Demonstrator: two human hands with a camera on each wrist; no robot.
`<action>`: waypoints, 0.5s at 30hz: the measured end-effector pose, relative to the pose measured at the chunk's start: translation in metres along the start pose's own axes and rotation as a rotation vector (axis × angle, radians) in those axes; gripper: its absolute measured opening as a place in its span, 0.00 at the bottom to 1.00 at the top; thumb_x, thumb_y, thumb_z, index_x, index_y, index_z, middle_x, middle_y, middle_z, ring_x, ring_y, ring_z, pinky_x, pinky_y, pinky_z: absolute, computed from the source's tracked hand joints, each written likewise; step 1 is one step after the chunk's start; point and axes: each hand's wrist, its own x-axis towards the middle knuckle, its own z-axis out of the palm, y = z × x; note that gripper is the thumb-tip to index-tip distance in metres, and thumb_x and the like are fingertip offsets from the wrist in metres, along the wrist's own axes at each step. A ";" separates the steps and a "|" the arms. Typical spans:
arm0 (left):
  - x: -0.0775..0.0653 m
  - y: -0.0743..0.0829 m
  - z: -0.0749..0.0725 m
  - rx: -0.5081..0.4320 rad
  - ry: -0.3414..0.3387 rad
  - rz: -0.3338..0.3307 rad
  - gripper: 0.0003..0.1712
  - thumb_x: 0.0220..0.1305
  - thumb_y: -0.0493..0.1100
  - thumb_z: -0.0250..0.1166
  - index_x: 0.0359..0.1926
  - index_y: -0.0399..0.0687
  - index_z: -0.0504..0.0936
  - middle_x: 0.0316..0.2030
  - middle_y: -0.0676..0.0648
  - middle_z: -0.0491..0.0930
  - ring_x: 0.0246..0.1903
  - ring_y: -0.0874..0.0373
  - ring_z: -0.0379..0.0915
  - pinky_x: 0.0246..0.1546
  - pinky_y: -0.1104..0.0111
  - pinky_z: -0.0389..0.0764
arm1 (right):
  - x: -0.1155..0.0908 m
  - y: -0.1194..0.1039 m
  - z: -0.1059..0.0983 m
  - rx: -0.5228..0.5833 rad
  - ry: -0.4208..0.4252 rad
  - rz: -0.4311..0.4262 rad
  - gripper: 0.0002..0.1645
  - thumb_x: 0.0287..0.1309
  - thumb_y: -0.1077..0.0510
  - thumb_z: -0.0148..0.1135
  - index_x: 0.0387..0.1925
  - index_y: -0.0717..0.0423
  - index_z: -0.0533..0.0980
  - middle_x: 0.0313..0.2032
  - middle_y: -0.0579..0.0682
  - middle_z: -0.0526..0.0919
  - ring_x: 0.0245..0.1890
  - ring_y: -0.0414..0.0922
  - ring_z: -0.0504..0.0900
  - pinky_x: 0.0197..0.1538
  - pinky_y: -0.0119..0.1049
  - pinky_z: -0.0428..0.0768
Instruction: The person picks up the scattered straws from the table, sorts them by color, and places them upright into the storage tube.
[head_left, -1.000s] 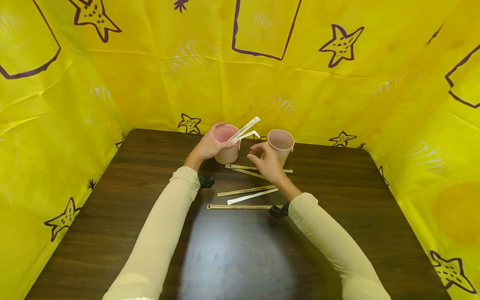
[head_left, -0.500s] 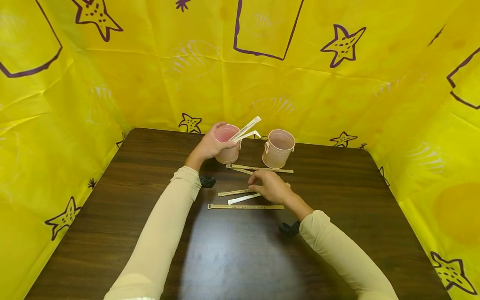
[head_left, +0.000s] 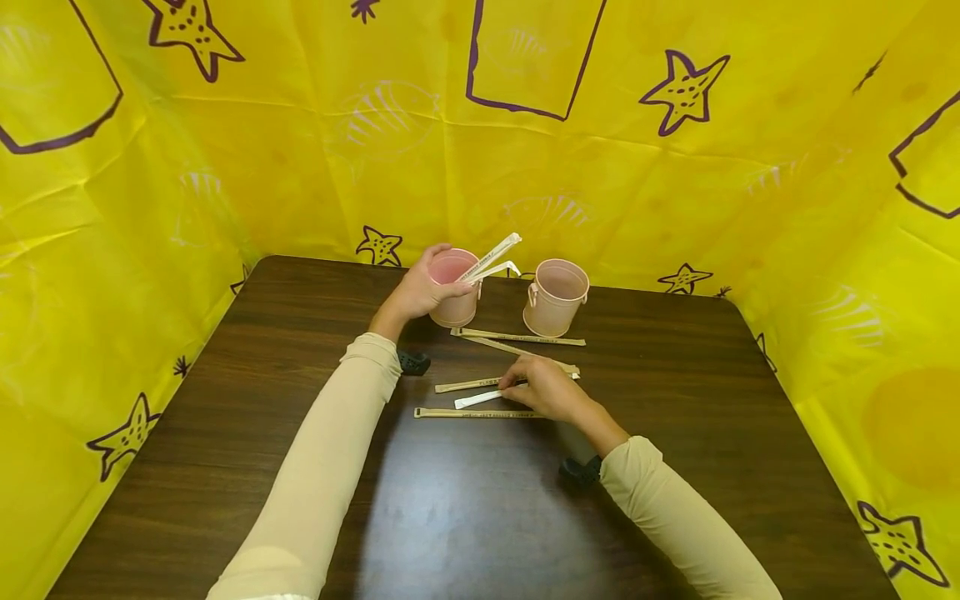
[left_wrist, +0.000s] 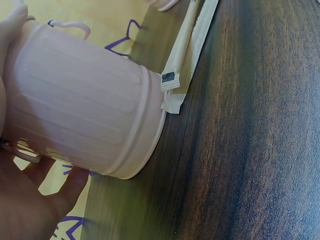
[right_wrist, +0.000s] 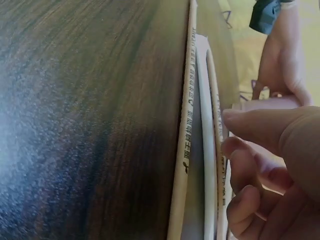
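My left hand (head_left: 420, 292) grips a small pink bucket (left_wrist: 85, 100) shaped like a ribbed bin, fingers round its side and thumb near the rim. Two white paper-wrapped straws (head_left: 491, 257) lean out of that bucket. Over the middle of the table my right hand (head_left: 551, 387) hovers at a white wrapped straw (head_left: 477, 400), its fingers bent. In the right wrist view a gap shows between thumb and forefinger, close beside the straws, with nothing held. Brown paper-wrapped straws (head_left: 480, 413) lie on either side of the white one.
A second pink bucket (head_left: 555, 308) with side handles stands upright at the back, right of the first. Two more brown-wrapped straws (head_left: 517, 337) lie crossed in front of the buckets. The dark wooden table (head_left: 675, 433) is backed by yellow patterned cloth (head_left: 450, 167).
My right hand has come away from beside the second bucket, toward me, and down to the white straw. My left hand stays on the first bucket.
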 end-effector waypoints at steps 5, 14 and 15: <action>0.000 -0.001 0.001 -0.005 0.001 0.002 0.55 0.56 0.51 0.79 0.77 0.53 0.56 0.68 0.39 0.70 0.65 0.44 0.68 0.71 0.50 0.67 | -0.003 0.000 0.004 -0.019 -0.005 0.013 0.04 0.59 0.60 0.72 0.37 0.52 0.88 0.37 0.46 0.87 0.41 0.44 0.84 0.47 0.38 0.81; 0.000 -0.001 0.001 0.005 0.002 0.001 0.55 0.56 0.51 0.78 0.77 0.53 0.55 0.68 0.39 0.69 0.66 0.44 0.68 0.71 0.51 0.67 | -0.006 0.000 0.014 -0.033 -0.016 0.026 0.06 0.60 0.61 0.71 0.39 0.52 0.85 0.38 0.47 0.84 0.40 0.43 0.83 0.47 0.38 0.81; 0.000 -0.001 0.001 0.004 0.002 0.002 0.55 0.56 0.51 0.79 0.77 0.53 0.55 0.68 0.39 0.69 0.66 0.44 0.68 0.71 0.51 0.67 | -0.006 0.000 0.015 -0.036 -0.014 0.021 0.05 0.61 0.61 0.71 0.39 0.52 0.85 0.37 0.47 0.83 0.40 0.43 0.83 0.46 0.38 0.81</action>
